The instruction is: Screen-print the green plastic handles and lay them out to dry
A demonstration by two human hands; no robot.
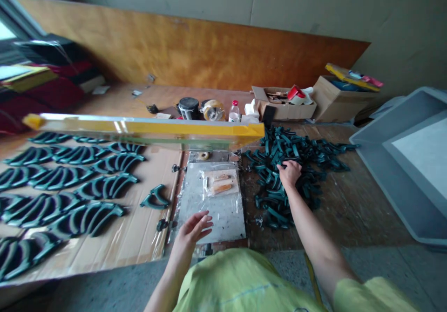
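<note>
Right hand point(290, 172) reached into pile of green parts point(309, 163), right of center; fingertips partly hidden, couldn't tell if gripping. Bin point(401, 167) cut off at right edge. Left hand point(196, 227) hovered lower center, fingers loosely spread, released.

The single view looks from the wearer's head, facing forward and steeply down over the tabletop point(356, 209). Nearest to the lens is the green shirt point(240, 279) at the near edge; the left hand point(195, 226) and right hand point(290, 173) sit beyond it, around the middle. The view reaches the wooden board point(195, 51) and wall point(296, 4) on the far side, and cuts off the grey bin point(386, 174) at right. The far left is blurred, so things there are hard to make out.
</note>
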